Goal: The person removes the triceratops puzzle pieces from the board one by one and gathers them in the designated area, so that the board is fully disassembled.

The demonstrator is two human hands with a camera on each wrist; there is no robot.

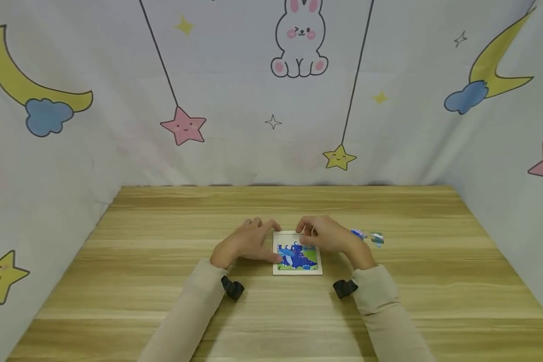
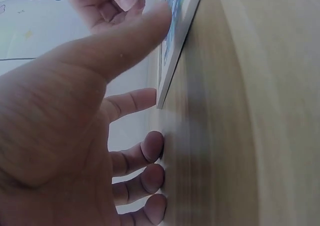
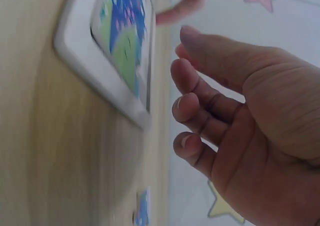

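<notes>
A square jigsaw tray (image 1: 297,273) with a pale rim lies on the table, holding a blue dinosaur picture on green. Pale bare backing shows along its upper part. My left hand (image 1: 250,242) rests at its left side, thumb over the picture; the index fingertip meets the rim (image 2: 165,92) in the left wrist view, the other fingers spread on the table. Over the tray's upper right, my right hand (image 1: 328,234) has its fingers loosely bent. In the right wrist view no piece shows between its thumb (image 3: 220,53) and fingers.
Two loose puzzle pieces, a blue one (image 1: 358,234) and a multicoloured one (image 1: 377,238), lie right of the right hand. A wood-grain table (image 1: 163,211) extends around the tray. White cloth (image 1: 235,151) printed with cartoons hangs behind it and along both sides.
</notes>
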